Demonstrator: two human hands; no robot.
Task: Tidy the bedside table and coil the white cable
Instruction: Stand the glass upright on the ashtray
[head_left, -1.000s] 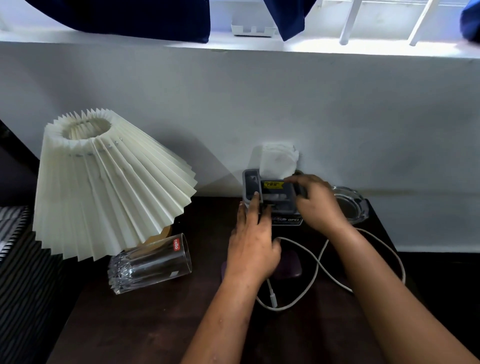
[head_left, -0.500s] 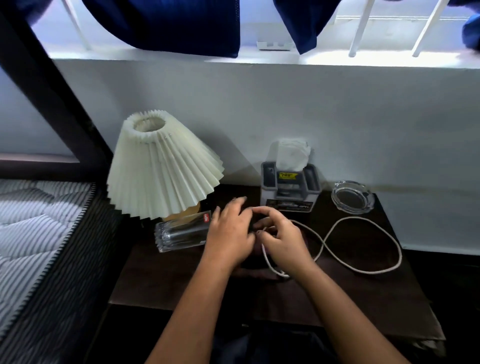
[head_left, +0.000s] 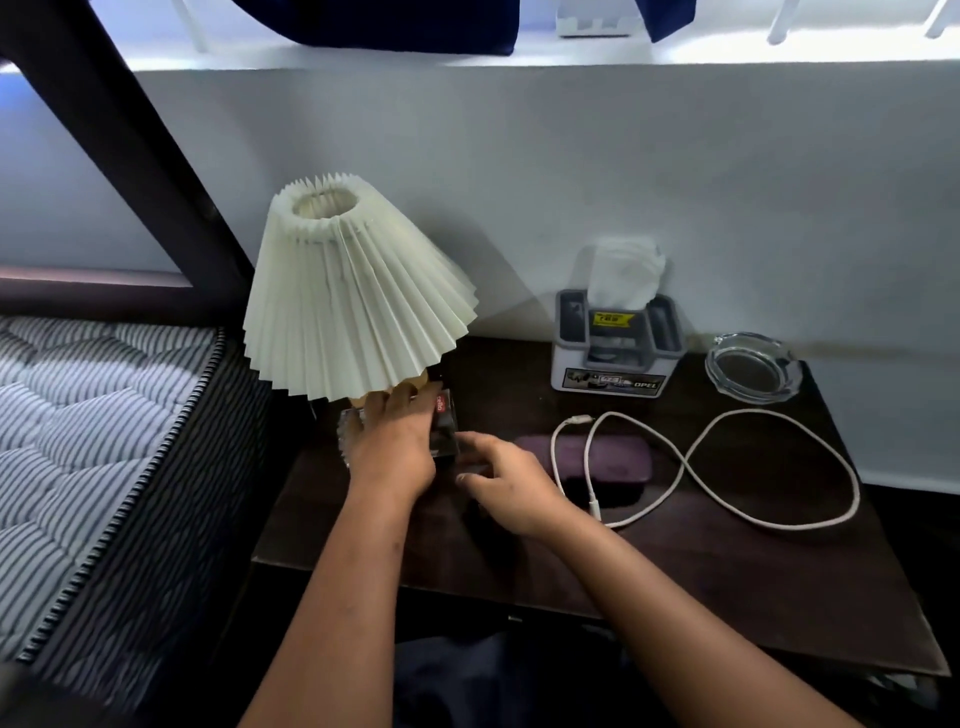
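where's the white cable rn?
Head view: the white cable lies loose on the right half of the bedside table, in front of the tissue box and glass ashtray, its left loop draped over the purple case.
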